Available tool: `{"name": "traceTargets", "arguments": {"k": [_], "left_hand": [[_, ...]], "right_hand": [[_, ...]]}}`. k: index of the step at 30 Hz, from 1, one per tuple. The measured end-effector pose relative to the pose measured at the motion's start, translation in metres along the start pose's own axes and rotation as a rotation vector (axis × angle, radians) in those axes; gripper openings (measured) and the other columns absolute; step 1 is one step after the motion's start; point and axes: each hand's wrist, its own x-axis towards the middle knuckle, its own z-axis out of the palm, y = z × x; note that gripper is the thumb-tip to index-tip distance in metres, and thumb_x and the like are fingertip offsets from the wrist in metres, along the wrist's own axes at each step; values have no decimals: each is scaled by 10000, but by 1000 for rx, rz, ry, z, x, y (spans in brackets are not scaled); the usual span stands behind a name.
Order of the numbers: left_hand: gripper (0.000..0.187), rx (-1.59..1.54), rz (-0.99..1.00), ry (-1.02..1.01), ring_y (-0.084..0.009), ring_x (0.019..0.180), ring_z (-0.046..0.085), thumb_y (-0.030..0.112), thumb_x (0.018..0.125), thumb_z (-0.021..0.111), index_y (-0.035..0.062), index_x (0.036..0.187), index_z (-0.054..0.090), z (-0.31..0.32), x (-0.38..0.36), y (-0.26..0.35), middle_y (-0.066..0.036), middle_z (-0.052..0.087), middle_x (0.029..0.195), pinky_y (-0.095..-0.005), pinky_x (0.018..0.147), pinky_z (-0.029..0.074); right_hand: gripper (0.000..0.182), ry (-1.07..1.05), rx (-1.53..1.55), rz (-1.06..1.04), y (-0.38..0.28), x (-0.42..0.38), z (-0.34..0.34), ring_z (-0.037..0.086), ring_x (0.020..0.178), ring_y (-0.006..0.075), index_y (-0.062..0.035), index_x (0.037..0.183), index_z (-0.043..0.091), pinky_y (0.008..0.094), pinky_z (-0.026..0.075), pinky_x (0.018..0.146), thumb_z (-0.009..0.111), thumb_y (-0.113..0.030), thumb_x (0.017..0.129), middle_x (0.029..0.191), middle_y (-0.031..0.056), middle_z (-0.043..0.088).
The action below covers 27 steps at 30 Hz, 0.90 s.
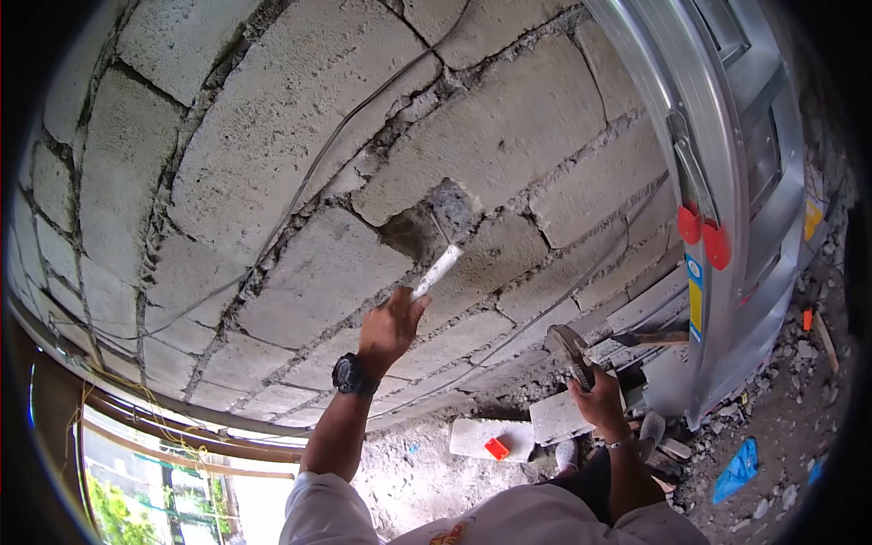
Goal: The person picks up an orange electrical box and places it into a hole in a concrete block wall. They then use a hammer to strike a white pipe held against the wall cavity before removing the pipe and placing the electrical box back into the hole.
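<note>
My left hand point(389, 331), with a black watch on the wrist, is closed round the white handle of a chisel point(438, 272). Its thin metal shank points into a rough rectangular hole point(420, 231) broken in the block wall point(313, 263). Lower right, my right hand point(599, 400) grips a hammer point(570, 350) by its dark handle. The worn grey head is held up, apart from the chisel and in front of the wall's lower part. How deep the chisel tip reaches is hard to make out.
An aluminium ladder point(718, 127) with red fittings stands at the right. A dark cable point(338, 132) runs across the wall. Below lie concrete blocks point(481, 438), a small orange-red box point(496, 448), rubble point(772, 436) and a blue plastic scrap point(736, 470). A window opening point(163, 481) is lower left.
</note>
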Motion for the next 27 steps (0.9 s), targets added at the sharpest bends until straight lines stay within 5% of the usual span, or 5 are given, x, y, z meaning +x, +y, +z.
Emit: {"name": "traceTargets", "arguments": {"k": [14,18,21,25,27], "left_hand": [[326,-13,-165,11,-404,568,586,365,923,558,47,937,486,16,17,-28,-179,579,630,-431,471,454],[335,-55,-135,40,-405,563,585,375,921,558,47,919,486,23,19,-39,-180,571,615,-432,467,452],[353,2,-124,10,-409,559,580,388,918,560,43,904,485,33,18,-49,-188,565,609,-429,464,449],[365,-33,-135,15,-415,558,577,389,919,556,32,891,483,43,18,-56,-202,558,613,-424,463,441],[367,-49,-165,9,-416,557,577,387,921,554,28,888,483,45,17,-54,-204,555,612,-420,463,439]], "right_hand": [[250,145,196,-229,-41,50,24,523,493,141,-6,813,562,319,430,485,727,-187,762,575,77,551],[258,119,182,-278,-61,66,36,557,544,145,-10,851,575,302,455,520,733,-188,751,643,85,584],[368,140,264,-472,-75,77,46,621,654,227,-25,919,597,277,493,611,799,-216,677,762,96,624],[292,110,626,-640,-87,113,90,613,667,228,-51,905,594,316,493,606,780,-153,704,760,83,616],[246,181,518,-654,-86,143,113,612,672,235,-53,866,574,325,483,597,759,-115,715,756,89,609]]}}
